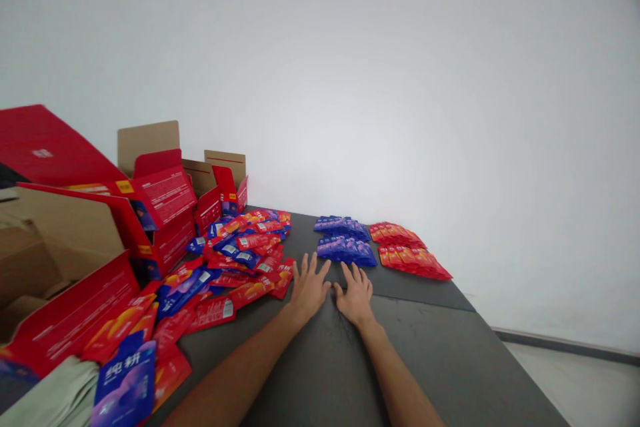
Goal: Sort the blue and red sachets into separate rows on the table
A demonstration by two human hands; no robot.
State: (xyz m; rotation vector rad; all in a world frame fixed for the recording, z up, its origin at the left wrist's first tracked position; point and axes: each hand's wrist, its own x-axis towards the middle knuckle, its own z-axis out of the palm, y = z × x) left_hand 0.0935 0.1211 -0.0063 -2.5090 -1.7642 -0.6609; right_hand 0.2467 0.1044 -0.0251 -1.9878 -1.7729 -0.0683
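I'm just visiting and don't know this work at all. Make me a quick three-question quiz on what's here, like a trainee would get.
1. True or false: neither the left hand nor the right hand is gripping a packet.

2. Where are the neatly rowed red packets?
A) inside a box
B) to the right of the rowed blue packets
C) under the left hand

3. Fill in: the mixed heap of packets lies between the hands and the open ____.

Key: 1. True; 2. B; 3. boxes.
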